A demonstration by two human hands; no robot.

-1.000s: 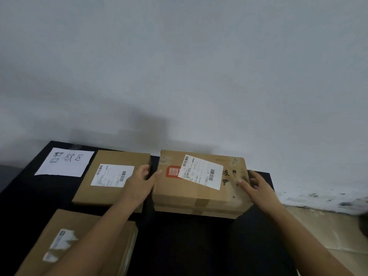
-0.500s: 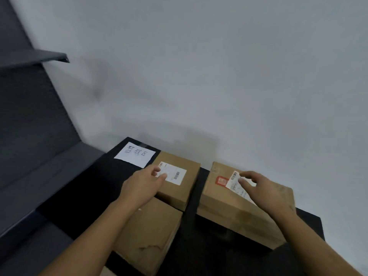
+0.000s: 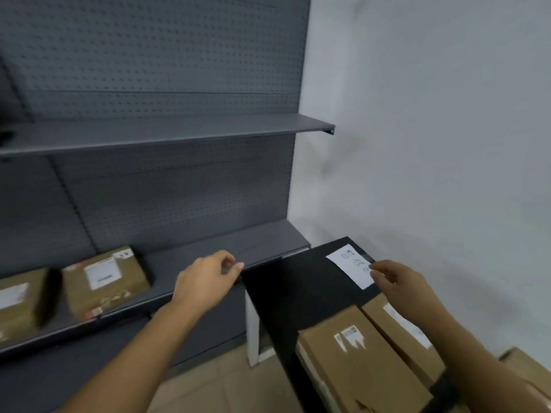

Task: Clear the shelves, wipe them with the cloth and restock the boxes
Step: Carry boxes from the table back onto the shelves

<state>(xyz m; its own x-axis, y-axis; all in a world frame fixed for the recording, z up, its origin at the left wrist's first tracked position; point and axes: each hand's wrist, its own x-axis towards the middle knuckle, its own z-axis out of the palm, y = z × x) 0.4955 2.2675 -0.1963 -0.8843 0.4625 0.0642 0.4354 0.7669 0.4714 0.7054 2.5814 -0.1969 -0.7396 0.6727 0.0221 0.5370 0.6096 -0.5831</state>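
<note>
Two cardboard boxes lie on the lower shelf point(image 3: 208, 257) of a grey pegboard rack at the left of the head view, a labelled box point(image 3: 104, 281) and, just beside it at the frame's edge, a second box point(image 3: 15, 305), both blurred; the upper shelf point(image 3: 179, 129) juts out above them; a black worktop point(image 3: 298, 281) stands right against the rack's end, with a white paper sign point(image 3: 351, 266) at its far corner; nearer the camera on it a front box point(image 3: 357, 362) and a back box point(image 3: 402, 332) lie side by side and touching, and a third box point(image 3: 527, 374) shows past the right forearm; the left hand point(image 3: 205, 281) hovers at the lower shelf's front edge, its grip slack, fingers loosely curled around nothing; the right hand point(image 3: 399, 284) hangs over the worktop beside the sign, its grip likewise loose and holding nothing; pale floor tiles point(image 3: 220, 383) show below.
</note>
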